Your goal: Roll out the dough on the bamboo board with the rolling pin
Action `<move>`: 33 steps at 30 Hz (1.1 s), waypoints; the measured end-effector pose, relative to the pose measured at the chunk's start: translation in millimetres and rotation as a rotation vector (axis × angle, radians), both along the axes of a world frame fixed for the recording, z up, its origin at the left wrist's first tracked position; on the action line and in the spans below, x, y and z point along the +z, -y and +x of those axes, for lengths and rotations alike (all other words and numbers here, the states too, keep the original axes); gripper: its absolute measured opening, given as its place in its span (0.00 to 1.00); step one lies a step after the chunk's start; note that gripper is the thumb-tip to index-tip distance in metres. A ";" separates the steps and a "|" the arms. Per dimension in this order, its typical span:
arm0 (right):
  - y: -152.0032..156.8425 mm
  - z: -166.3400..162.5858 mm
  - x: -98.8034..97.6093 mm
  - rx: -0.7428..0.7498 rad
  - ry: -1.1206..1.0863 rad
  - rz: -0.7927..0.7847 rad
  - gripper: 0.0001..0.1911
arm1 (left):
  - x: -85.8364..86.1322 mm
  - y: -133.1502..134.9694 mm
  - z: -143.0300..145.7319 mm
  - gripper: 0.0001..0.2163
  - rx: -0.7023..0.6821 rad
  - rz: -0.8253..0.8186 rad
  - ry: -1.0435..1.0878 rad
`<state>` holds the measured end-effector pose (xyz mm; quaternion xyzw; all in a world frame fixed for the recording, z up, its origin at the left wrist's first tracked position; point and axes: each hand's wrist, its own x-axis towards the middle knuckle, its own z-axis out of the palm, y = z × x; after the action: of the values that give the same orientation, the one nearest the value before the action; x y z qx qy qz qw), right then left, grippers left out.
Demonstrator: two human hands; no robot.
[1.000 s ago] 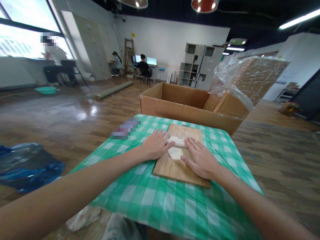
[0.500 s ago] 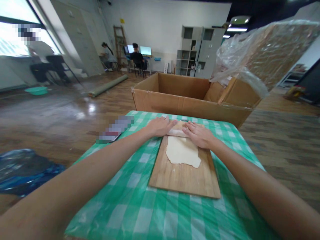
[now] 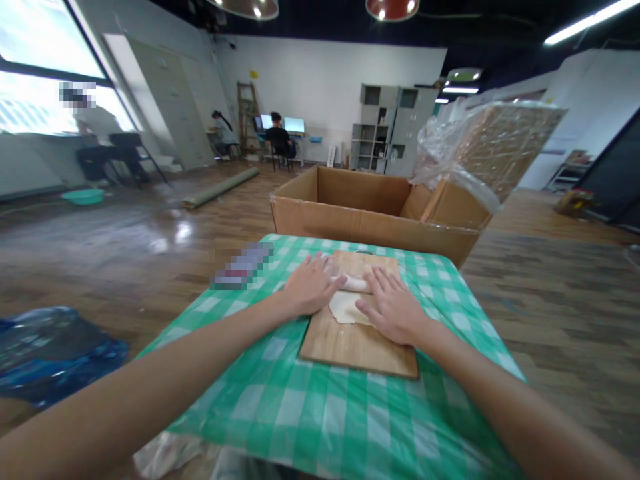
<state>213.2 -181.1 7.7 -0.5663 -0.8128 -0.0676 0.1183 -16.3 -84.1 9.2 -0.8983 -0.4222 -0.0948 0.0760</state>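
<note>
A pale rolling pin (image 3: 356, 285) lies crosswise over a thin sheet of dough (image 3: 346, 309) on a wooden cutting board (image 3: 357, 352). My left hand (image 3: 311, 287) rests palm down at the pin's left end, fingers stretched out flat. On the right end lies my right hand (image 3: 396, 305), also open, its fingers extended forward over the pin and its thumb over the dough. Both hands touch the pin without wrapping round it. Part of the dough's right side is hidden under my right hand.
The board sits on a green checked tablecloth (image 3: 305, 407). A large cardboard box (image 3: 370, 220) stands just beyond the table, with a plastic-wrapped piece (image 3: 510, 147) leaning at its right. A blurred flat object (image 3: 243, 265) lies at the table's left edge. Blue plastic (image 3: 60, 357) is on the floor.
The rolling pin and both hands have moved toward me over the dough, so less of the sheet shows on the near side. My view has tilted upward.
</note>
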 end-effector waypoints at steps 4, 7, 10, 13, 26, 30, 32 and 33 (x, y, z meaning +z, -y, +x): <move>46.3 -8.0 -0.2 -0.002 -0.010 -0.007 0.42 | -0.4 39.5 -14.7 0.35 -0.050 -0.008 0.020; 64.5 -11.3 -1.1 0.012 -0.017 -0.009 0.41 | 5.0 55.1 -19.9 0.34 -0.080 -0.042 0.014; 61.7 -12.3 -3.8 -0.012 -0.034 -0.017 0.44 | 8.1 49.8 -18.6 0.36 -0.109 -0.052 0.007; 38.7 -8.5 -6.2 -0.048 -0.060 -0.038 0.46 | 6.2 27.8 -11.2 0.38 -0.145 -0.055 0.015; -96.7 45.2 -15.5 -0.011 -0.023 -0.145 0.36 | 0.3 -75.1 35.9 0.37 -0.087 -0.173 -0.012; -101.2 45.3 -16.2 -0.023 0.018 -0.120 0.34 | 1.4 -81.3 39.3 0.37 -0.106 -0.161 -0.033; -92.8 42.6 -14.9 -0.010 0.045 -0.097 0.32 | 0.3 -75.6 38.4 0.37 -0.094 -0.135 -0.013; -86.7 40.6 -13.8 0.006 0.068 -0.082 0.32 | -0.4 -70.8 37.5 0.38 -0.084 -0.117 -0.002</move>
<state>253.8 -94.4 -6.1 -0.5655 -0.8203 -0.0528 0.0676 21.2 -13.2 8.8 -0.9183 -0.3887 -0.0723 0.0197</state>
